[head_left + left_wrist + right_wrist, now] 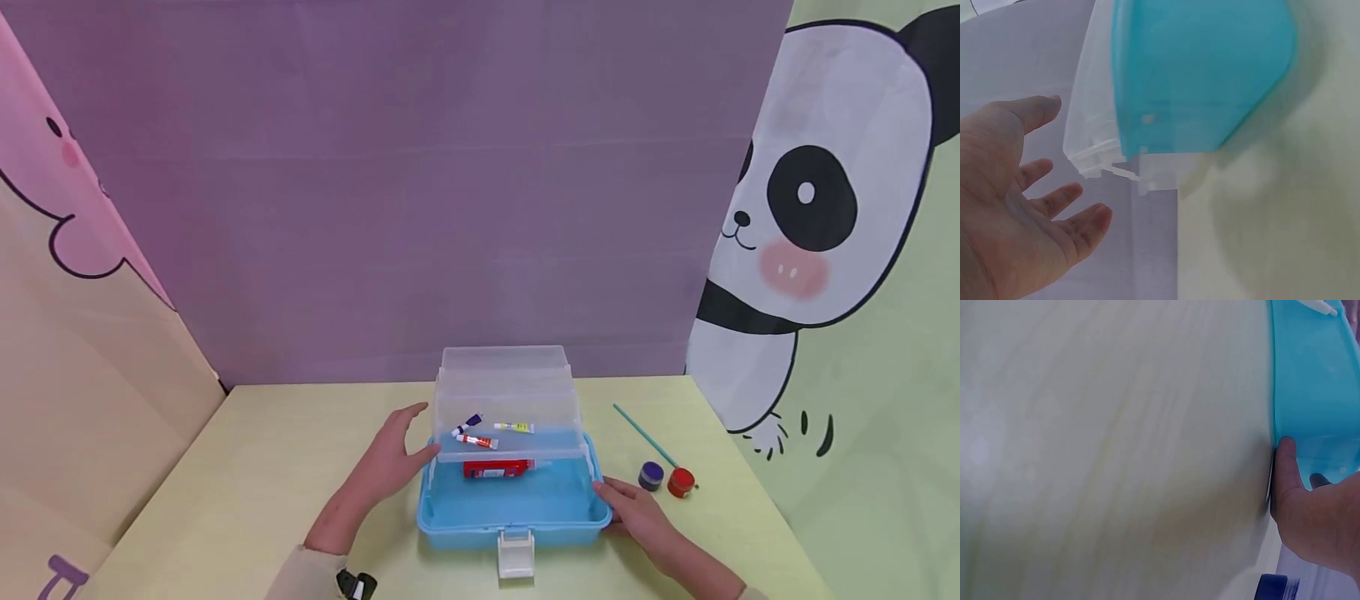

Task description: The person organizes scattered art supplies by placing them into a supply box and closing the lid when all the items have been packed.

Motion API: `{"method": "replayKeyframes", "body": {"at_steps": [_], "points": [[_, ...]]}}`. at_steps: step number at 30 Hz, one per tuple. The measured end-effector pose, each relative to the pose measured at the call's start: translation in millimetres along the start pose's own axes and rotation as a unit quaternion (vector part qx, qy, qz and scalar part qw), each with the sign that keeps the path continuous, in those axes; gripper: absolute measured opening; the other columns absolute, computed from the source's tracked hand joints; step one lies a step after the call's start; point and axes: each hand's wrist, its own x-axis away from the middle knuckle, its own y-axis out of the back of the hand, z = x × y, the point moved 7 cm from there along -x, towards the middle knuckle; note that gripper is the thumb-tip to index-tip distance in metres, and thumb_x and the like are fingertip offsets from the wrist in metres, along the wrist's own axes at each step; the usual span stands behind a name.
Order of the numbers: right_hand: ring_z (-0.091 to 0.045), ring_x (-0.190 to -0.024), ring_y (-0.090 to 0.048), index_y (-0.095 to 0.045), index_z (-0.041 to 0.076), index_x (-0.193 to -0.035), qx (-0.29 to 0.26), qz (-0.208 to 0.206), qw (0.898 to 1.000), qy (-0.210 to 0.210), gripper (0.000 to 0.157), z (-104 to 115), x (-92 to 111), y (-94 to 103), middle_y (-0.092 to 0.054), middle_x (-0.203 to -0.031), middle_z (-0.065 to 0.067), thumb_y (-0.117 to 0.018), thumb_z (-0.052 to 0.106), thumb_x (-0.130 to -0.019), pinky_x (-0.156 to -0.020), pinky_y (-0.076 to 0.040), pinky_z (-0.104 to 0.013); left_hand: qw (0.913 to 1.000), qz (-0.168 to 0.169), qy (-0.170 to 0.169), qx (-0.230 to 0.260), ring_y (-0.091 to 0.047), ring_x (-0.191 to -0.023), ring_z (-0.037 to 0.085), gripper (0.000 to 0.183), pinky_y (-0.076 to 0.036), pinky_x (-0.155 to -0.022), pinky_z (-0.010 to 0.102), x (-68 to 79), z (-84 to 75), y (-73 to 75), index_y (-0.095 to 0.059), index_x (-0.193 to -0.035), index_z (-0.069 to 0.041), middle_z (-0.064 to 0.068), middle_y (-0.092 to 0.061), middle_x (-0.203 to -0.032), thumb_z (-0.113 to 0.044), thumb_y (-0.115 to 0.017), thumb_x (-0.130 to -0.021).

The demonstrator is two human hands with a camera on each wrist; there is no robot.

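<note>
A light blue plastic storage box (517,539) stands with its clear top section (504,358) raised at the back. Inside its clear tray (551,408) lie a purple-capped paint tube (468,425), an orange-red tube (477,442) and a yellow tube (514,427). A red tube or bottle (497,469) is in the blue base. My left hand (388,458) is by the box's left side, fingers spread and holding nothing. My right hand (636,510) holds the box's right side, a fingertip over the rim; in the right wrist view, a finger (1286,465) lies low along the blue wall.
Right of the box stand a purple paint jar (651,476) and a red paint jar (681,482). A teal paintbrush (643,433) lies slanting behind them. The pale table (300,442) meets a purple backdrop (375,208). The box's white latch (516,554) hangs down in front.
</note>
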Motion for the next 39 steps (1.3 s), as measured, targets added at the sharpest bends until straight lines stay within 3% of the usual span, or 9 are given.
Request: {"method": "replayKeyframes", "body": {"at_steps": [8, 13, 17, 21, 30, 39], "points": [[-0.022, -0.088, -0.060, -0.041, -0.006, -0.127, -0.009, 0.003, 1.000, 0.011, 0.074, 0.5, -2.6, -0.3, -0.052, -0.116, -0.021, -0.055, 0.050, -0.080, -0.073, -0.050, -0.036, 0.9987, -0.008, 0.019, 0.046, -0.037, -0.118, 0.028, 0.075, -0.043, -0.084, 0.046, 12.2, 12.1, -5.9, -0.025, -0.138, -0.024, 0.004, -0.032, -0.135, -0.041, -0.065, -0.076], [-0.021, -0.087, -0.060, -0.042, -0.006, -0.127, -0.010, -0.005, 1.000, 0.014, 0.073, -0.4, -2.7, 0.7, -0.053, -0.115, -0.021, -0.055, 0.049, -0.080, -0.073, -0.050, -0.035, 0.9948, 0.005, 0.036, 0.096, -0.038, -0.117, 0.030, 0.072, -0.042, -0.085, 0.046, 17.5, 17.9, -15.5, -0.026, -0.137, -0.025, 0.003, -0.032, -0.134, -0.036, -0.066, -0.078], [-0.021, -0.086, -0.060, -0.041, -0.006, -0.127, -0.009, -0.006, 1.000, 0.013, 0.074, -1.1, -1.9, 0.6, -0.053, -0.115, -0.021, -0.055, 0.050, -0.080, -0.073, -0.050, -0.035, 0.9905, 0.014, 0.047, 0.129, -0.039, -0.116, 0.031, 0.074, -0.043, -0.084, 0.047, 22.2, 22.3, -24.5, -0.028, -0.136, -0.025, 0.004, -0.033, -0.135, -0.043, -0.066, -0.075], [-0.022, -0.088, -0.060, -0.041, -0.007, -0.127, -0.011, -0.006, 1.000, 0.015, 0.074, 0.3, -0.2, 0.2, -0.051, -0.118, -0.023, -0.055, 0.050, -0.081, -0.073, -0.050, -0.036, 0.9879, 0.019, 0.060, 0.141, -0.041, -0.115, 0.035, 0.078, -0.045, -0.081, 0.045, 27.0, 26.6, -31.2, -0.029, -0.135, -0.026, 0.008, -0.034, -0.134, -0.049, -0.066, -0.071], [-0.022, -0.086, -0.061, -0.042, -0.006, -0.127, -0.016, -0.005, 1.000, 0.018, 0.072, 2.5, -0.3, 0.2, -0.052, -0.116, -0.022, -0.055, 0.048, -0.081, -0.073, -0.050, -0.035, 0.9800, 0.026, 0.098, 0.171, -0.045, -0.110, 0.036, 0.077, -0.049, -0.075, 0.042, 34.0, 37.6, -44.2, -0.024, -0.137, -0.024, 0.011, -0.035, -0.132, -0.039, -0.067, -0.075], [-0.022, -0.086, -0.061, -0.042, -0.005, -0.127, -0.003, -0.015, 1.000, 0.008, 0.073, 0.7, 0.3, 0.3, -0.054, -0.115, -0.021, -0.055, 0.050, -0.080, -0.074, -0.050, -0.036, 0.9745, 0.034, 0.098, 0.199, -0.050, -0.103, 0.034, 0.073, -0.049, -0.073, 0.042, 38.5, 43.7, -55.3, -0.023, -0.138, -0.020, 0.014, -0.038, -0.128, -0.033, -0.064, -0.080]]}}
